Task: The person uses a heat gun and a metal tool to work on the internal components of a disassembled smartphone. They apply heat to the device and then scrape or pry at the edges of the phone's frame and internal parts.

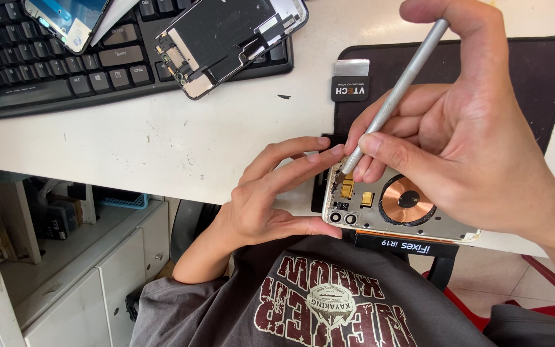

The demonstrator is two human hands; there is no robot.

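Silver tool [396, 87] at upper right; copper coil [407, 200] ringed in a silver-framed phone [387, 209]; black keyboard [46, 64] upper left; white table [162, 141]; grey shirt [329, 302] with maroon print.

Opened phone housing [393, 209]: we log a silver-framed shell lying flat at the desk's near edge, insides facing up, a copper-coloured coil ring at its middle, gold-toned parts and two small round lens openings toward its left end. Slim grey metal tool [396, 90]: held slanted, tip down at the housing's upper-left corner, seemingly touching it.
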